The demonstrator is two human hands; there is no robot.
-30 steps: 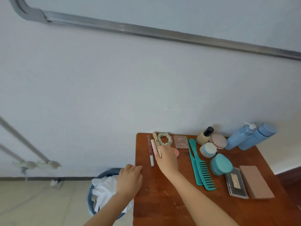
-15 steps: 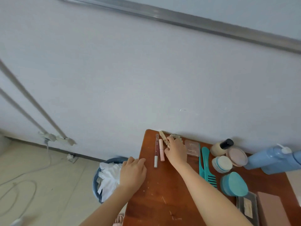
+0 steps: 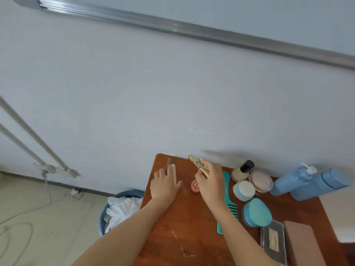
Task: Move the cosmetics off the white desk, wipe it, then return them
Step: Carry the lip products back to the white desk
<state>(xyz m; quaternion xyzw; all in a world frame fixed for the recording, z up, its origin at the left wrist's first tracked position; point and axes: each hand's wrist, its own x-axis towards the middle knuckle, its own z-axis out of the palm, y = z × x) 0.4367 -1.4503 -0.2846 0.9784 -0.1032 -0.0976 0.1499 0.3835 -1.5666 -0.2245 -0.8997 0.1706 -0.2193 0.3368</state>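
On a brown wooden table (image 3: pixel 192 237) against the wall, my left hand (image 3: pixel 165 184) lies over a pink tube (image 3: pixel 174 168), thumb and fingers closing around it. A thin dark stick (image 3: pixel 168 162) lies beside its fingertips. My right hand (image 3: pixel 210 181) holds a beige tube (image 3: pixel 195 162) lifted off the table, with something pale tucked in its fingers. Between the hands sits a small pink round pot (image 3: pixel 195 186). A teal comb (image 3: pixel 227 179) is partly hidden under my right arm.
At the right stand a black-capped bottle (image 3: pixel 242 170), a pink jar (image 3: pixel 260 180), a white jar (image 3: pixel 244 190), a teal case (image 3: pixel 257 212), two blue bottles (image 3: pixel 311 182), a grey palette (image 3: pixel 272 240) and a pink box (image 3: pixel 303 244). A bin (image 3: pixel 119 210) with white paper stands left of the table.
My left hand moved from the table's left edge onto the pink tube. My right hand picked up the beige tube and lifted it. The view shifted slightly.
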